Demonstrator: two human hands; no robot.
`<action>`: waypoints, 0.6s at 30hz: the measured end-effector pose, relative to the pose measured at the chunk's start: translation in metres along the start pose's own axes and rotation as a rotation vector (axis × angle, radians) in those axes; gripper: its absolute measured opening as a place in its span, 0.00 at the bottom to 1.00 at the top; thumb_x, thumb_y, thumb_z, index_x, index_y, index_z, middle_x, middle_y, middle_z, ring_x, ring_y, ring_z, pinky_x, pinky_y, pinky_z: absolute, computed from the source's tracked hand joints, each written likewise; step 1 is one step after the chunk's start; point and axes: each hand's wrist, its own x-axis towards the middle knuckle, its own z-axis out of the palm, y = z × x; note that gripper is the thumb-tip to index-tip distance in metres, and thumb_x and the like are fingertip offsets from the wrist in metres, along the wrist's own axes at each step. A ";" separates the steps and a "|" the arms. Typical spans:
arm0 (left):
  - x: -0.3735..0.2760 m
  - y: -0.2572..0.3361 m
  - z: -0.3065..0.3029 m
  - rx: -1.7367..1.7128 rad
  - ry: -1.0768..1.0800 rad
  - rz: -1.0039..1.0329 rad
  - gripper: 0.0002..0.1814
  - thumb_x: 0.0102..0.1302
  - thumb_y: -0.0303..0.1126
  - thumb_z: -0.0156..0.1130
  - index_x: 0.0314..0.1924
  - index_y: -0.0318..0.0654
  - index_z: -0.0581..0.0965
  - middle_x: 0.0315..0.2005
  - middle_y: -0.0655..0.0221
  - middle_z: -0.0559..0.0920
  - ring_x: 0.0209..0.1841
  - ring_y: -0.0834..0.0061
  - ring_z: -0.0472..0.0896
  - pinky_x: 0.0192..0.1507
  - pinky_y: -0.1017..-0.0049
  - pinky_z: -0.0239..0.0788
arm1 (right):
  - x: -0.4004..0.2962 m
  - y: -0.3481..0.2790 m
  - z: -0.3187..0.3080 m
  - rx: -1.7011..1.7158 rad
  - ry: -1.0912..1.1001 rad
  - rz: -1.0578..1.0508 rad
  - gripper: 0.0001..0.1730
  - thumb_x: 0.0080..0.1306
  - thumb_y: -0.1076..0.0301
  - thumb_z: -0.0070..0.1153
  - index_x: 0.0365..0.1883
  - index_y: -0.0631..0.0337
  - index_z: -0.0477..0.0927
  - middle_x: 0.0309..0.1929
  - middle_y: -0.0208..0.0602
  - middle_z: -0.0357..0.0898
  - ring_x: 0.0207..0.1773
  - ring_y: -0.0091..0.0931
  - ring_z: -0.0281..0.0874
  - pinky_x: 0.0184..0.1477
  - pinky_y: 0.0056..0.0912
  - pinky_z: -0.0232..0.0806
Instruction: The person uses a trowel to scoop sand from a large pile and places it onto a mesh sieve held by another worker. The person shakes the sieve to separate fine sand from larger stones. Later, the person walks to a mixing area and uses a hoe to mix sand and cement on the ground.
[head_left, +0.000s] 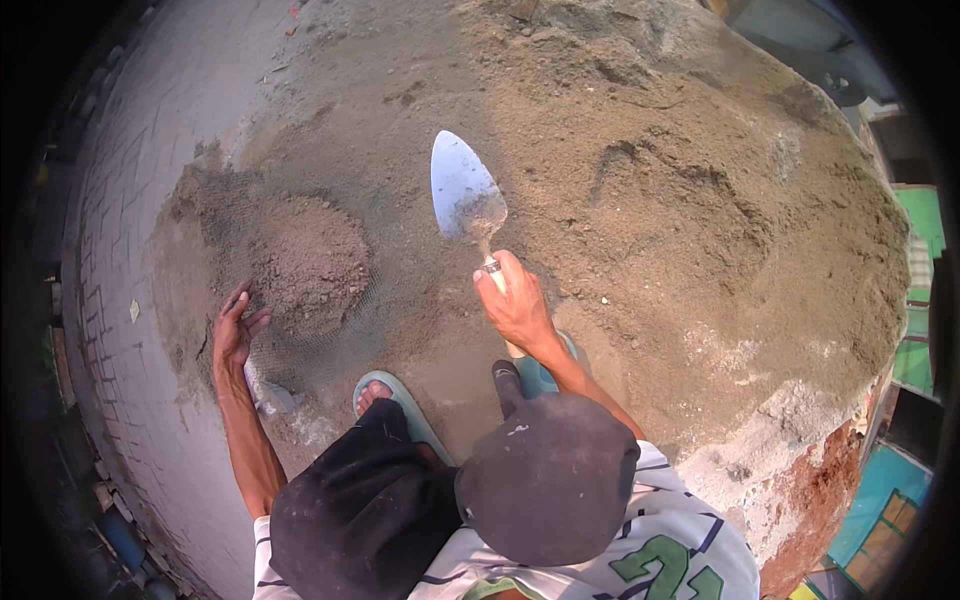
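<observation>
My right hand (514, 304) grips the pale handle of a pointed masonry trowel (465, 191). Its metal blade points away from me above the sand, and gritty material clings near its neck. To the left, a small heap of crumbly sand (315, 262) rests on a dark fine mesh (352, 315). My left hand (238, 330) is at the near left edge of this mesh, palm turned towards the heap and fingers curved but apart. Nothing is visible within it; whether the fingertips touch the mesh is hard to tell.
A large sand pile (675, 217) spreads to the right. Grey paving (150, 225) runs along the left. My feet, in light green sandals (416, 412), stand on sandy ground. A broken whitish and reddish mass (810, 480) borders the pile at lower right.
</observation>
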 end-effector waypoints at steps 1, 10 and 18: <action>0.000 -0.003 0.002 0.005 0.009 -0.009 0.27 0.74 0.38 0.53 0.71 0.41 0.65 0.67 0.63 0.70 0.45 0.66 0.82 0.46 0.71 0.74 | -0.008 0.016 -0.015 0.146 -0.002 0.136 0.13 0.69 0.63 0.51 0.37 0.66 0.69 0.22 0.44 0.74 0.19 0.35 0.75 0.23 0.40 0.66; 0.004 0.001 0.021 0.022 0.041 -0.023 0.29 0.73 0.40 0.55 0.71 0.41 0.65 0.70 0.64 0.67 0.47 0.64 0.83 0.45 0.72 0.76 | -0.016 0.173 -0.222 0.340 0.616 0.523 0.10 0.69 0.62 0.49 0.37 0.61 0.69 0.22 0.30 0.69 0.18 0.21 0.68 0.17 0.27 0.64; 0.000 0.007 0.005 0.055 0.035 -0.009 0.30 0.72 0.40 0.55 0.71 0.42 0.64 0.69 0.65 0.68 0.50 0.62 0.80 0.52 0.68 0.72 | -0.020 0.145 -0.177 0.138 0.587 0.385 0.13 0.71 0.60 0.49 0.33 0.61 0.67 0.21 0.31 0.69 0.17 0.21 0.68 0.16 0.27 0.63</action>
